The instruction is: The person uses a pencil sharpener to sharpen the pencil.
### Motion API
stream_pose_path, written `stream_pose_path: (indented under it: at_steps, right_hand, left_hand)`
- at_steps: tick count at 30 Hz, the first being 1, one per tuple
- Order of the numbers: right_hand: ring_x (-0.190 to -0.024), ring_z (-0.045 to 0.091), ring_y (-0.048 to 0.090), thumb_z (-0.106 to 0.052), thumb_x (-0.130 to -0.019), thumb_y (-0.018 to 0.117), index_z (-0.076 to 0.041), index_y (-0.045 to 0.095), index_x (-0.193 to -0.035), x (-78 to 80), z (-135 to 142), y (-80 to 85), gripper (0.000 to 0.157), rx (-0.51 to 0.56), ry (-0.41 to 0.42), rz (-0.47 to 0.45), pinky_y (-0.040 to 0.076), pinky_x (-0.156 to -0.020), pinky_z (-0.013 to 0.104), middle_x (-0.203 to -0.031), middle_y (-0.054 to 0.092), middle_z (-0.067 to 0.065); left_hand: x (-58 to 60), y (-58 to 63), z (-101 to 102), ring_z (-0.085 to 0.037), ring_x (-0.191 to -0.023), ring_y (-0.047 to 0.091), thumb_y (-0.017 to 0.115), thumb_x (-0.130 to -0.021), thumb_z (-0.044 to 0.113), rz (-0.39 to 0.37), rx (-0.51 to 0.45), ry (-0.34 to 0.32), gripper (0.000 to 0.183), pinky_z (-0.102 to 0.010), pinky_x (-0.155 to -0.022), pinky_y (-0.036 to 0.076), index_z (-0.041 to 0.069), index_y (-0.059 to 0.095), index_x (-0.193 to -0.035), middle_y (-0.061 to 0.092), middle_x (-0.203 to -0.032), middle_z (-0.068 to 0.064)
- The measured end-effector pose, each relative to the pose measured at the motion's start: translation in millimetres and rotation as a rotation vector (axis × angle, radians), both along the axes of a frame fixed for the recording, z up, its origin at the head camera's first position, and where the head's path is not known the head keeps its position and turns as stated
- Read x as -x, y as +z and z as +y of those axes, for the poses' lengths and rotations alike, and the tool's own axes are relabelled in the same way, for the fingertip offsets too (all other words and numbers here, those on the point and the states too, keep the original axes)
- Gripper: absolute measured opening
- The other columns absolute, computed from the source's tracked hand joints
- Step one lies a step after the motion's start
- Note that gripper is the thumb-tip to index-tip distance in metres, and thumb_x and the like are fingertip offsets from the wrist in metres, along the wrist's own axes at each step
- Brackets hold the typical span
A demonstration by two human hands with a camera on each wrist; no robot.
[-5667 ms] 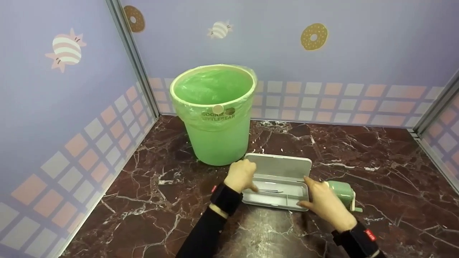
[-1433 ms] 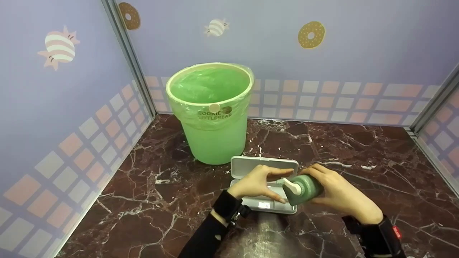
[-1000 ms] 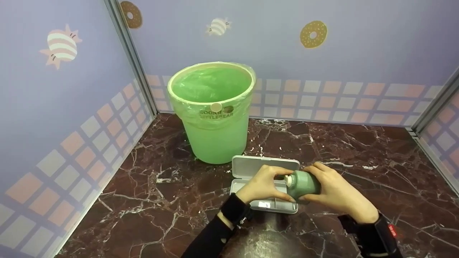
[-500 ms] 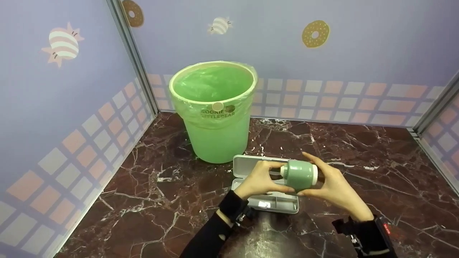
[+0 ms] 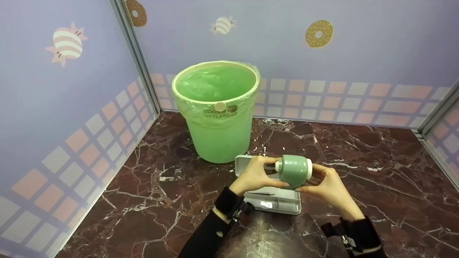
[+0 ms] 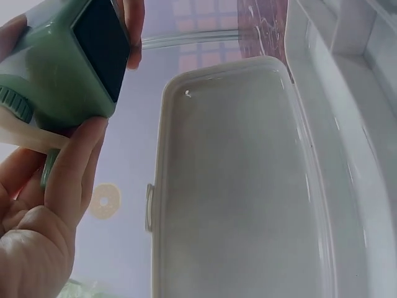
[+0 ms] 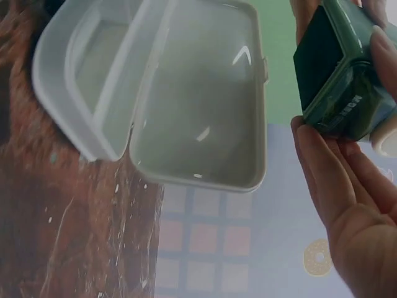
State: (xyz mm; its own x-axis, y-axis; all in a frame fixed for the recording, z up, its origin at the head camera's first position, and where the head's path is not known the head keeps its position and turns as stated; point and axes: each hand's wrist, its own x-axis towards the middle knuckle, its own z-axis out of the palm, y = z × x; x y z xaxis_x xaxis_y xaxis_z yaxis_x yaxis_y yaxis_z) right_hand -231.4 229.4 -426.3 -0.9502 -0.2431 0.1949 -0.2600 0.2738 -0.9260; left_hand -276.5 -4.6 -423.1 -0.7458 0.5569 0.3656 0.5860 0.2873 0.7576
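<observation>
A green hand-crank pencil sharpener is held sideways above the pencil case. My left hand grips its left end between thumb and fingers; the left wrist view shows the cream crank arm beside those fingers. My right hand holds the other side, thumb along the lower edge and fingers behind the white end. The sharpener's dark base faces the case in the right wrist view. Under the hands, the case lies with its lid raised; a thin dark stick lies inside.
A green trash bin with a clear liner stands behind the case to the left. White crumbs dot the dark marble tabletop. Patterned walls rise at the back and sides.
Earlier the sharpener stood right of the case with both hands at the case. It was then lifted over the case and turned, its white end now facing right. My right fingers have closed in on it.
</observation>
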Motion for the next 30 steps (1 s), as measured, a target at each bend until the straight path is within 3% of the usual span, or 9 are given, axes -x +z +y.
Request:
stream_pose_path:
  at_steps: [7,12,19,24,30]
  right_hand:
    - [-0.099,0.007,0.071,0.0,-0.066,0.087,0.01,0.058,-0.127,-2.8,1.3,3.5,0.069,-0.012,-0.034,0.0,0.056,-0.087,0.023,-0.12,0.065,0.029]
    - [-0.102,0.008,0.071,-0.001,-0.067,0.087,0.011,0.056,-0.128,-4.7,6.0,3.1,0.07,-0.001,-0.007,-0.012,0.055,-0.089,0.024,-0.122,0.064,0.03]
    - [-0.103,-0.001,0.067,0.003,-0.069,0.083,0.01,0.056,-0.129,-9.2,33.7,7.7,0.067,-0.02,-0.077,-0.015,0.052,-0.091,0.016,-0.128,0.06,0.031]
    - [-0.103,-0.005,0.065,0.002,-0.068,0.085,0.008,0.06,-0.126,-9.2,46.7,7.1,0.063,-0.066,-0.082,0.058,0.051,-0.089,0.013,-0.126,0.062,0.03]
    - [-0.105,-0.008,0.063,-0.003,-0.069,0.086,0.006,0.058,-0.13,-7.4,51.5,22.2,0.067,-0.123,-0.091,0.047,0.05,-0.09,0.011,-0.13,0.06,0.028]
  left_hand:
    - [0.0,2.8,0.8,-0.005,-0.101,0.069,0.092,-0.065,0.028,-0.008,-0.003,0.0,0.063,-0.017,-0.089,0.053,0.008,0.069,-0.12,0.072,-0.12,-0.006]
    - [-0.3,3.0,1.7,-0.004,-0.097,0.069,0.091,-0.066,0.027,-0.02,-0.006,-0.033,0.064,-0.017,-0.085,0.054,0.007,0.068,-0.122,0.073,-0.118,-0.006]
    - [6.1,6.3,-18.3,-0.009,-0.091,0.071,0.09,-0.067,0.018,-0.15,-0.088,0.009,0.058,-0.024,-0.082,0.059,0.004,0.068,-0.118,0.074,-0.111,-0.009]
    - [9.4,10.9,-29.0,-0.01,-0.092,0.072,0.091,-0.066,0.018,-0.11,-0.119,0.006,0.055,-0.025,-0.083,0.059,0.005,0.071,-0.115,0.075,-0.109,-0.01]
    - [9.5,10.9,-28.3,-0.011,-0.088,0.072,0.091,-0.066,0.018,-0.105,-0.104,0.006,0.054,-0.025,-0.08,0.059,0.005,0.071,-0.114,0.075,-0.105,-0.009]
